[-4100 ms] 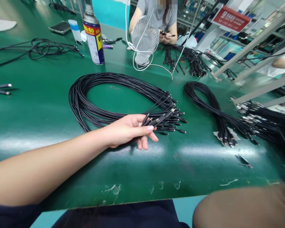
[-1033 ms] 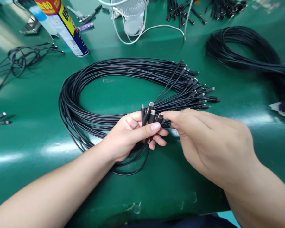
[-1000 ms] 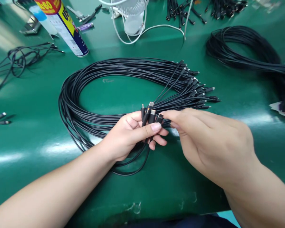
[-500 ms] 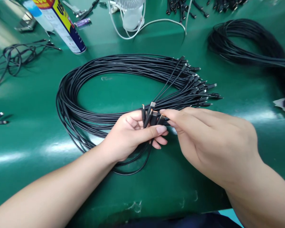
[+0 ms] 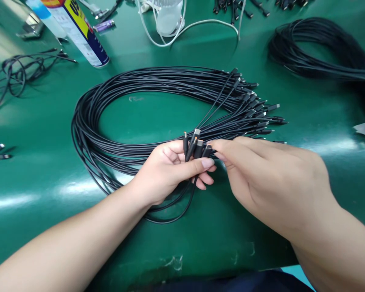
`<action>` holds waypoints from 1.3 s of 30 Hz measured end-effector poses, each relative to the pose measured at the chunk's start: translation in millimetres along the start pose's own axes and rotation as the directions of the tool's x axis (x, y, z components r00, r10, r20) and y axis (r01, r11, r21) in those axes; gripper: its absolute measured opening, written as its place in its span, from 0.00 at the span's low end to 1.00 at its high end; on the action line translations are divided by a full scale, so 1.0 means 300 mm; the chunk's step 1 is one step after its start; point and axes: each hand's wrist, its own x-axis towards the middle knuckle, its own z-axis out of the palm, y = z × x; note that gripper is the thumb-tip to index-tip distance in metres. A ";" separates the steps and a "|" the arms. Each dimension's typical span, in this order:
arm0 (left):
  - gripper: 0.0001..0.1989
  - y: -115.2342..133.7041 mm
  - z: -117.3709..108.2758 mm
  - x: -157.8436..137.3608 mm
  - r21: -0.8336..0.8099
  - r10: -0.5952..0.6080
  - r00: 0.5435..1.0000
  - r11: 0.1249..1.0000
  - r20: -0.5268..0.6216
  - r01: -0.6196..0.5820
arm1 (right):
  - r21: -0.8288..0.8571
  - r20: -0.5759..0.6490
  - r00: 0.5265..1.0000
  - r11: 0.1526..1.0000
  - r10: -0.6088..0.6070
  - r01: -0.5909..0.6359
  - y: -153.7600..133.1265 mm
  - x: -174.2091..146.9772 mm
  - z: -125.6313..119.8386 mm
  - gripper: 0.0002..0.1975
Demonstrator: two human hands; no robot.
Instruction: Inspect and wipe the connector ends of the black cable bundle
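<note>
I have left fingers (image 5: 196,166) pinching plugs (image 5: 198,151); right fingers (image 5: 228,150) at their 3 o'clock, grip unclear; cable coil (image 5: 85,107), 10 o'clock.

Glare on table (image 5: 219,243), edges perhaps soft.

The white fan (image 5: 169,23) is being cropped at twelve o'clock, the blurred cable coil (image 5: 349,52) is running off-frame at two, and the left hand (image 5: 174,170) is partly hiding the black plugs (image 5: 197,151).
</note>
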 end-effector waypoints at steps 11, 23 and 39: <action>0.07 0.003 0.001 0.003 0.088 0.035 0.999 0.996 -0.024 -0.033 | -0.011 0.023 1.000 1.000 -0.012 0.012 0.005 0.002 0.011 0.16; 0.09 0.004 0.005 0.006 0.112 0.027 0.999 0.993 -0.040 -0.023 | 0.016 0.069 0.997 1.000 0.024 -0.025 0.002 0.003 0.003 0.15; 0.09 -0.002 0.000 0.006 0.132 0.017 0.999 0.991 -0.033 -0.013 | 0.004 0.094 0.995 0.999 0.045 -0.046 0.009 -0.007 -0.004 0.15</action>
